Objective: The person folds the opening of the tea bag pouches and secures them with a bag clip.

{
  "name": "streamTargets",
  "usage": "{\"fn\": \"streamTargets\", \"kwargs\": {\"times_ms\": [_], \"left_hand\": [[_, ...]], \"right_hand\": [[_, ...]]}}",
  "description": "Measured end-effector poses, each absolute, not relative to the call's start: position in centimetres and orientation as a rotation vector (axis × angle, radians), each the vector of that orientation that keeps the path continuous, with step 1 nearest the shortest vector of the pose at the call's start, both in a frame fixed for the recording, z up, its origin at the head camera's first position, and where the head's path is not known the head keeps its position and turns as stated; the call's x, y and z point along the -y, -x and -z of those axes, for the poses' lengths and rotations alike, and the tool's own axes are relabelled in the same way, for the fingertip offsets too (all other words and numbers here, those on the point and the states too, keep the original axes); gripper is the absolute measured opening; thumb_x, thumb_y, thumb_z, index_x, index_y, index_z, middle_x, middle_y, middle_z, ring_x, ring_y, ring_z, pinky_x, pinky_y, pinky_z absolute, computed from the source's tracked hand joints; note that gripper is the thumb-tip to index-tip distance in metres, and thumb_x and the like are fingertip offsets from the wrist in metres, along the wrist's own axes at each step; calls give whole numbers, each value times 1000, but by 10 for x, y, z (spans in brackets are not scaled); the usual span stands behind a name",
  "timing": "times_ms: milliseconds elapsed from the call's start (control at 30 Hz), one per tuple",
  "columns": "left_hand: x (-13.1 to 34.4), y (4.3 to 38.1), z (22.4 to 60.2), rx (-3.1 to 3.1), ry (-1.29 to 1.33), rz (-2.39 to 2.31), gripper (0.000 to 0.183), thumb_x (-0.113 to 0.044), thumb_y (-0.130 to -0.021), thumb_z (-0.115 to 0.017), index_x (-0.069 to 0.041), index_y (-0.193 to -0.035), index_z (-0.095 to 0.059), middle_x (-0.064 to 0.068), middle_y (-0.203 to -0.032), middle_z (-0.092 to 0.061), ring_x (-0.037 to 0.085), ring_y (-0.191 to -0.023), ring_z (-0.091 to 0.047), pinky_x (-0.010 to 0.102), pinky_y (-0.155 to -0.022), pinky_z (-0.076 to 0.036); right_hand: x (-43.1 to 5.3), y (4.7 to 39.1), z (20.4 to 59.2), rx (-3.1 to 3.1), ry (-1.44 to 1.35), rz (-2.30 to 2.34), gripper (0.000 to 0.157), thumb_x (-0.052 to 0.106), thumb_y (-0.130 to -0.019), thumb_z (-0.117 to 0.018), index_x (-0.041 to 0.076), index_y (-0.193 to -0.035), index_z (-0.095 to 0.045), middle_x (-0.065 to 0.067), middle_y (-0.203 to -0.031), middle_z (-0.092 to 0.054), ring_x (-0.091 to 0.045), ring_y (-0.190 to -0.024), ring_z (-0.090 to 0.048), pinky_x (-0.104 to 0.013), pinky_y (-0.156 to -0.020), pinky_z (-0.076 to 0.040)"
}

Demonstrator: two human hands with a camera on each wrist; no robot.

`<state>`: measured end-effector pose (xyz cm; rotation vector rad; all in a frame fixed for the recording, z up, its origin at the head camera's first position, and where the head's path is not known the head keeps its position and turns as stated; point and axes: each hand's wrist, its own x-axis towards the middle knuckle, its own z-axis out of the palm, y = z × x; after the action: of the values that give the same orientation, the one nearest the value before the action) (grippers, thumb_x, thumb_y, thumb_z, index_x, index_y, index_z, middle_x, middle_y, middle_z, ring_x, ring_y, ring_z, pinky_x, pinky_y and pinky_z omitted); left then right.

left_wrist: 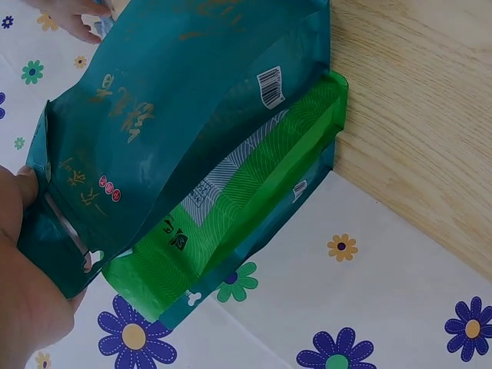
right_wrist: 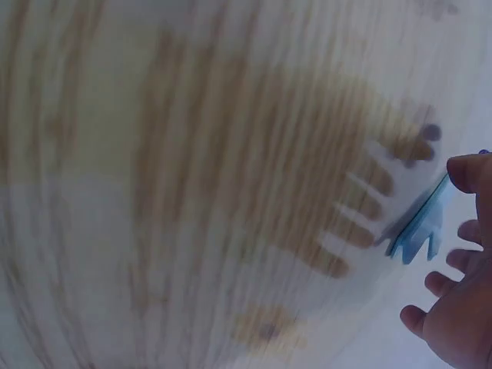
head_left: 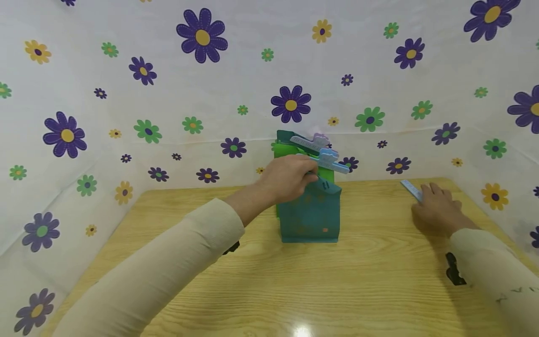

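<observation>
My left hand [head_left: 290, 178] pinches the folded top of a teal foil tea bag [head_left: 309, 217], which stands upright in the middle of the wooden table. In the left wrist view, the thumb and fingers clasp the bag's top edge. A green bag [left_wrist: 265, 184] stands behind it, with another teal bag [head_left: 283, 135] at the back. A light blue bag clip [head_left: 330, 161] sits across the green bag's top, and a purple clip [head_left: 309, 142] on the rear bag. At the table's right, my right hand [head_left: 440, 208] reaches over a loose light blue clip [right_wrist: 419, 227], fingers spread around it.
The wooden table [head_left: 236, 290] runs up to a white flower-printed cloth [head_left: 236, 84], which hangs behind and along both sides. Dark straps [head_left: 455, 269] show beneath the cream sleeves [head_left: 168, 267].
</observation>
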<state>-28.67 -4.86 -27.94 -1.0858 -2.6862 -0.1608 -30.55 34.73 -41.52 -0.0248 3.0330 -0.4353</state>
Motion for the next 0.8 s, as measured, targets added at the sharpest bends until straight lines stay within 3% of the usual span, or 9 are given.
{"fn": "streamTargets", "kwargs": {"times_ms": [133, 300, 400, 533, 667, 800], "left_hand": [[48, 287, 279, 2681, 1098, 173, 18, -29, -103, -57, -16, -104, -69, -5, -98, -69, 11, -86, -62, 27, -76, -52], [45, 288, 277, 2679, 1115, 185, 18, -28, -103, -57, -16, -103, -70, -4, -98, -70, 11, -85, -63, 27, -76, -52], [44, 288, 276, 2683, 1118, 189, 18, -28, -103, -57, -16, -104, -70, -4, -99, -71, 11, -86, -63, 27, -77, -52], [45, 288, 277, 2693, 1119, 193, 18, -28, -103, -57, -16, -105, -71, -4, -101, -71, 12, -88, -64, 27, -77, -53], [46, 288, 278, 2690, 1130, 203, 19, -28, -102, -57, -16, -107, -71, -3, -102, -72, 12, -89, -65, 28, -78, -53], [47, 289, 278, 2694, 1127, 203, 19, -28, -102, -58, -16, -108, -72, -3, -103, -72, 13, -91, -65, 28, -79, -53]], "right_hand": [[-353, 304, 418, -3040, 29, 412, 63, 26, -99, -42, -19, -141, -29, -44, -141, -25, -64, -123, -25, -76, -89, -27], [-354, 305, 417, -3057, -22, 402, 60, 24, -100, -50, -21, -136, -31, -47, -131, -28, -64, -117, -30, -76, -89, -30], [-353, 305, 413, -3019, -83, 380, 51, 24, -99, -55, -22, -119, -43, -46, -119, -34, -62, -108, -34, -71, -85, -35], [-352, 307, 407, -2974, -106, 368, 46, 27, -95, -63, -18, -98, -54, -39, -101, -44, -50, -94, -41, -55, -75, -42], [-353, 309, 403, -2977, -54, 407, 53, 24, -92, -67, -24, -110, -54, -39, -101, -52, -40, -85, -51, -41, -66, -47], [-354, 312, 399, -2947, 20, 426, 46, 18, -96, -62, -22, -113, -52, -35, -103, -60, -33, -81, -57, -41, -69, -50]]}}
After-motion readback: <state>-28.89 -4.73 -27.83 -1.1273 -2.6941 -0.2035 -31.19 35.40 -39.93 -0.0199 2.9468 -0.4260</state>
